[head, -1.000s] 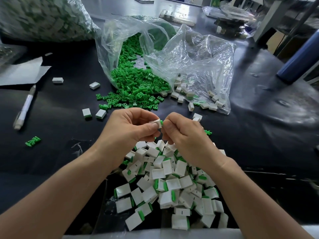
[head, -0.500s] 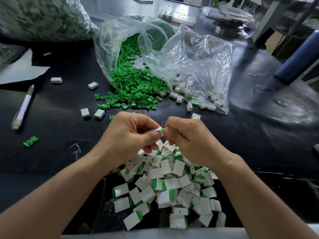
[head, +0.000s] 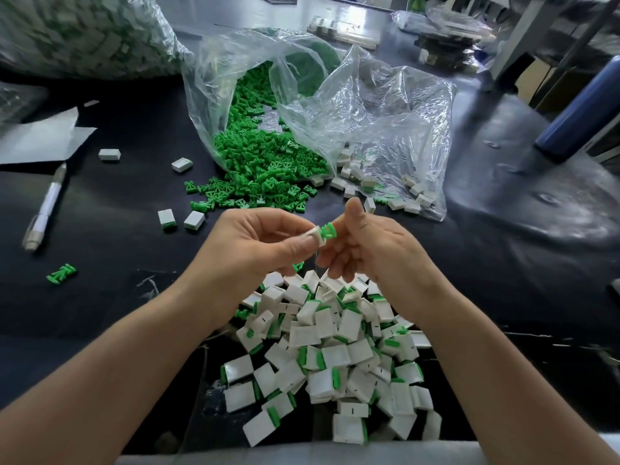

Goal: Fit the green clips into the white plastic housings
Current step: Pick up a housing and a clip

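My left hand (head: 255, 250) pinches a white housing (head: 315, 235) between thumb and fingers, above the table's middle. A green clip (head: 328, 230) sticks out of the housing's right end, partly seated. My right hand (head: 372, 253) is beside the clip; its thumb points up, off the clip, and its index finger lies against the clip's far side. Below both hands lies a heap of assembled housings (head: 335, 357) with green showing. Loose green clips (head: 265, 162) spill from a clear bag (head: 235, 72); empty white housings (head: 412, 193) lie in a second bag.
A white pen (head: 45, 209) and a sheet of paper (head: 37, 139) lie at the left. Stray housings (head: 181, 219) and a stray clip (head: 62, 273) dot the black table. A big bag of parts (head: 84, 35) stands at the back left, a blue cylinder (head: 580, 109) at the right.
My right thumb has lifted off the clip and now points up. Both hands have risen a little, and the clip shows further out of the housing than before.
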{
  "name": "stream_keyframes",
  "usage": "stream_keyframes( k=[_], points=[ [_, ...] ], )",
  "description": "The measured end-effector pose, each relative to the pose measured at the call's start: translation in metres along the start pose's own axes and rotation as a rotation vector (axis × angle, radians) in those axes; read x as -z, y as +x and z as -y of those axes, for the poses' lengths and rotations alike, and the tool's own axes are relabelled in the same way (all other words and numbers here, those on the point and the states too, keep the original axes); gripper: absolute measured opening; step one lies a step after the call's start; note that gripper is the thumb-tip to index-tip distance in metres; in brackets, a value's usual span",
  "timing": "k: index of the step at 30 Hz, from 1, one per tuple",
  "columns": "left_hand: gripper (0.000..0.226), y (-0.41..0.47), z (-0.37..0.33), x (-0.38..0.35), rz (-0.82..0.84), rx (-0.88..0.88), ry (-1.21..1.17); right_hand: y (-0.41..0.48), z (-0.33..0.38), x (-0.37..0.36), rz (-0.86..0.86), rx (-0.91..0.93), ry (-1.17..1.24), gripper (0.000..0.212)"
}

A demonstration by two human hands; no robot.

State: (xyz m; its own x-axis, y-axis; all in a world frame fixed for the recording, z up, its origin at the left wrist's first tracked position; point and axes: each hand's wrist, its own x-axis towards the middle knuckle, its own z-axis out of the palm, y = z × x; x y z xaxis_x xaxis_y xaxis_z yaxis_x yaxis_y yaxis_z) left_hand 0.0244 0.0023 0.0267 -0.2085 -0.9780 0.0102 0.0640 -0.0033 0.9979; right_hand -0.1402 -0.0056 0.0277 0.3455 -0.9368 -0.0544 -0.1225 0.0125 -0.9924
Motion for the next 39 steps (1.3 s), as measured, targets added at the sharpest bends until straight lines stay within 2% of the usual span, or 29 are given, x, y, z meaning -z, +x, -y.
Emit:
stream_keyframes(
  k=[7, 12, 16, 24, 31, 39],
  points=[
    [0.025, -0.001, 0.002, -0.002, 0.026, -0.018, -0.045, 0.0, 0.003, -0.012, 0.236, -0.192, 0.232, 0.059],
    [0.028, -0.002, 0.003, -0.006, 0.079, -0.068, -0.093, -0.002, 0.003, -0.011, 0.164, -0.143, 0.166, 0.055],
    [0.02, -0.002, 0.001, -0.007, 0.142, -0.135, -0.074, -0.003, 0.003, -0.016, 0.138, -0.138, 0.059, 0.054],
    [0.018, -0.002, 0.002, -0.009, 0.126, -0.175, -0.078, -0.005, 0.004, -0.022, 0.061, -0.099, 0.035, 0.046],
    [0.022, -0.002, 0.001, -0.008, 0.087, -0.119, -0.124, -0.004, 0.004, -0.017, 0.112, -0.081, 0.023, 0.055],
    [0.022, -0.001, 0.002, -0.003, 0.069, -0.007, -0.162, -0.002, 0.0, -0.015, 0.101, -0.078, 0.018, 0.047]
  ],
)
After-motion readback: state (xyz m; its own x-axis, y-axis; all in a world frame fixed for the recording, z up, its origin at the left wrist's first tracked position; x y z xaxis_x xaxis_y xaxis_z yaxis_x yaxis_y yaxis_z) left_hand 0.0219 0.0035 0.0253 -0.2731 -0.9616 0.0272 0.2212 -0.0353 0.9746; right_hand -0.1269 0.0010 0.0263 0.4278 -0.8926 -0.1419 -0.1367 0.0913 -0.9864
